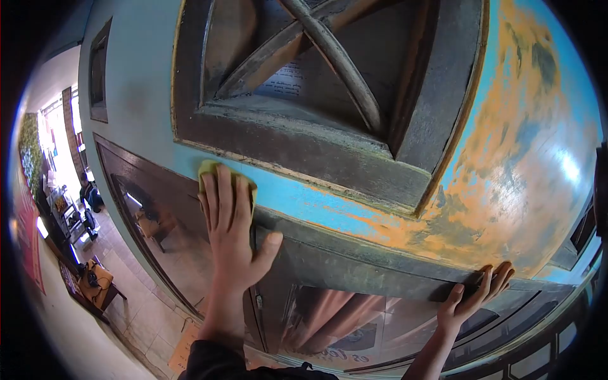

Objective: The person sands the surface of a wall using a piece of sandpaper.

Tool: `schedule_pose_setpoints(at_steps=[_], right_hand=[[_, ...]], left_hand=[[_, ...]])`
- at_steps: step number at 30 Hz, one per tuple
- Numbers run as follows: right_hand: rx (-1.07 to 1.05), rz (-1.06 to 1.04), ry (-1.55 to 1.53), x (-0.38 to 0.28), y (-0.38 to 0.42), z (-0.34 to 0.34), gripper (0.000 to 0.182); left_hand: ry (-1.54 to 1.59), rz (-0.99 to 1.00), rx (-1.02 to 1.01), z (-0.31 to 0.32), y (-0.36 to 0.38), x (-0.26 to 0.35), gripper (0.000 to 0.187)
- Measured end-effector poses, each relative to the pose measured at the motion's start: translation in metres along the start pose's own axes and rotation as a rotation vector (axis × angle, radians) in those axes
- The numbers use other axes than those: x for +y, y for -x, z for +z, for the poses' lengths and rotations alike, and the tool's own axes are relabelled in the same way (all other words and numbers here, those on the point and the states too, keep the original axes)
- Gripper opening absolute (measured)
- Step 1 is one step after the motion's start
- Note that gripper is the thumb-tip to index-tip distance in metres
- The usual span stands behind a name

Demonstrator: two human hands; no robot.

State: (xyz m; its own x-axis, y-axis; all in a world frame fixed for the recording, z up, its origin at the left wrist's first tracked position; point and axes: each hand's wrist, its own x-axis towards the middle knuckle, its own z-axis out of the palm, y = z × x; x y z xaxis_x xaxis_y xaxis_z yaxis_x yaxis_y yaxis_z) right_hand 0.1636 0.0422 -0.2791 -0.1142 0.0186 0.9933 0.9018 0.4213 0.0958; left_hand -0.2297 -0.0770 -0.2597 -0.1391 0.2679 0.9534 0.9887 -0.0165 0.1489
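Note:
My left hand [229,212] lies flat over a yellow-green pad [208,168], pressing it to the wall just under the window frame. Its fingers are stretched upward and the thumb points out to the right. The pad's edges show around the fingertips, while most of it is hidden. Lower right, my right hand [474,297] rests with extended fingers on the upper edge of the dark wooden door frame [354,263], its thumb apart and nothing held. Between the hands runs a strip of blue paint [304,195], worn through to orange toward the right.
Above is a dark wooden window frame [297,142] with crossed bars [310,28]. The curved wall [506,158] at right has patchy blue and orange paint. Glass [342,316] with a curtain behind it sits below. A chair [101,285] stands on the tiled floor [142,310] far left.

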Motion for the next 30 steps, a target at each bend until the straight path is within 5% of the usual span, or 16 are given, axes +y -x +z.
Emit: schedule_pose_setpoints(at_steps=[30], right_hand=[[-0.023, 0.007, 0.006, -0.002, 0.001, -0.001, 0.063]], left_hand=[[0.019, 0.002, -0.092, -0.006, 0.006, 0.025, 0.084]])
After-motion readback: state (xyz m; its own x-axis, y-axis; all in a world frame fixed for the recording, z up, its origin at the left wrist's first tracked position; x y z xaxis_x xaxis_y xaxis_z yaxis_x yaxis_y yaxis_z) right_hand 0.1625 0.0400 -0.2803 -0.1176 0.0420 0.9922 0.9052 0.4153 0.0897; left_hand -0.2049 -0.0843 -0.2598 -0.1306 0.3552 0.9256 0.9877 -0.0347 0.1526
